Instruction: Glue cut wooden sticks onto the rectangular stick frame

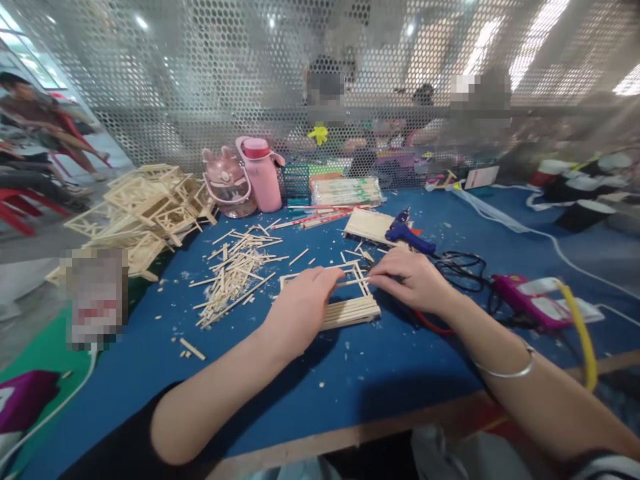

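Blue bench (pixel 300 417), center of the picture: left hand (pixel 303 307) and right hand (pixel 407 277) pinch 1 thin stick (pixel 354 281) over a wooden frame (pixel 367 291), glue gun (pixel 409 235) at upper right.

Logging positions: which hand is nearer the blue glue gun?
The right hand, just on the near side of the glue gun; the left hand is farther off, to its left.
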Demonstrator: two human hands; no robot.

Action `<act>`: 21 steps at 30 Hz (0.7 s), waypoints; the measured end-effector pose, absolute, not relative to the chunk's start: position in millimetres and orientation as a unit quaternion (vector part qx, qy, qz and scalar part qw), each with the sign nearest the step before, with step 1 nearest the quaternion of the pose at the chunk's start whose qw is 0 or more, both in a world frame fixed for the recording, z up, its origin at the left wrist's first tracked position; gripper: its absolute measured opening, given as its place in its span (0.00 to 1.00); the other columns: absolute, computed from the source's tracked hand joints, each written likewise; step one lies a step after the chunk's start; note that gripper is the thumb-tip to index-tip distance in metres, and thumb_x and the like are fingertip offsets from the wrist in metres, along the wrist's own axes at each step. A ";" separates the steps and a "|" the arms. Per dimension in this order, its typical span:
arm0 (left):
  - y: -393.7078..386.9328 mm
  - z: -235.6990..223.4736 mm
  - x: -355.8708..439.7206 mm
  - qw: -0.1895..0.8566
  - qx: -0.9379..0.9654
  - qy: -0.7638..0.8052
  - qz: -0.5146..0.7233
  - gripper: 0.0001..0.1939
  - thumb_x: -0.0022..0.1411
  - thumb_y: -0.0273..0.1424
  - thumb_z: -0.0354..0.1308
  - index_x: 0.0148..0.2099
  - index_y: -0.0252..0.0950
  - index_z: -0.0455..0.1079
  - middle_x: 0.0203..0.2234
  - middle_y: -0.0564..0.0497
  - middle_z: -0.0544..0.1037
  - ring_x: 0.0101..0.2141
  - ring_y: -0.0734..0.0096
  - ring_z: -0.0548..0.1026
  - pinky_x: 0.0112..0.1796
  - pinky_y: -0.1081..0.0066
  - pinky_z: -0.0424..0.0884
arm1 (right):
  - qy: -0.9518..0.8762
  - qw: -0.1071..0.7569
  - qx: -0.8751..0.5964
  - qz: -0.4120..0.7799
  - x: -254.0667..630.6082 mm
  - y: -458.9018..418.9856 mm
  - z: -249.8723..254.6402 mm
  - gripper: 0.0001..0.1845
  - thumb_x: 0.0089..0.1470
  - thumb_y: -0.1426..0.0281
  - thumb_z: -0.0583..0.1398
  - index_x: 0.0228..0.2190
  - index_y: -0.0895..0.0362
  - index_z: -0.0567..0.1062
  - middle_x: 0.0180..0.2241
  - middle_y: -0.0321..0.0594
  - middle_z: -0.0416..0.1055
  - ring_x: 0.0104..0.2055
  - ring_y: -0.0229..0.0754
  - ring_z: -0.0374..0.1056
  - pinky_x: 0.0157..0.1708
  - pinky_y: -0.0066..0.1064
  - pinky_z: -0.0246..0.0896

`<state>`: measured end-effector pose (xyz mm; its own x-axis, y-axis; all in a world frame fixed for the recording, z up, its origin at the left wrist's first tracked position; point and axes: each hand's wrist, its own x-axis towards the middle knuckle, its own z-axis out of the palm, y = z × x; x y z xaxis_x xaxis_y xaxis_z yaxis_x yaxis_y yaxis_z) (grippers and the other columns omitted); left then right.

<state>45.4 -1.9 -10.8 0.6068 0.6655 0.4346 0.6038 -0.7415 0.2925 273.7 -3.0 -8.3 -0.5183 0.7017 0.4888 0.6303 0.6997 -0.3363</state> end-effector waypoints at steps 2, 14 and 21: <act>-0.1 -11.2 52.2 0.062 0.900 0.345 0.259 0.13 0.64 0.24 0.46 0.50 0.36 0.65 0.40 0.49 0.76 0.42 0.69 0.72 0.43 0.67 0.70 | -0.862 0.296 -0.405 0.076 278.1 -1.5 -8.8 0.10 0.56 0.66 0.57 0.28 0.57 0.75 0.27 0.40 0.75 0.30 0.39 0.67 0.34 0.32 0.57; 16.2 -14.3 -43.6 0.014 0.722 0.576 0.383 0.21 0.66 0.35 0.45 0.58 0.34 0.53 0.36 0.49 0.77 0.36 0.70 0.74 0.40 0.68 0.68 | -0.885 0.263 -0.359 0.138 278.4 -3.3 -21.1 0.08 0.54 0.68 0.58 0.27 0.55 0.76 0.24 0.37 0.74 0.28 0.38 0.68 0.34 0.33 0.57; 15.8 -26.3 -44.4 0.051 0.734 0.568 0.369 0.22 0.66 0.34 0.44 0.60 0.34 0.52 0.37 0.49 0.78 0.35 0.71 0.74 0.39 0.69 0.69 | -0.898 0.219 -0.357 0.138 277.2 -1.7 -24.1 0.05 0.54 0.70 0.58 0.28 0.54 0.75 0.25 0.37 0.74 0.27 0.38 0.66 0.37 0.36 0.55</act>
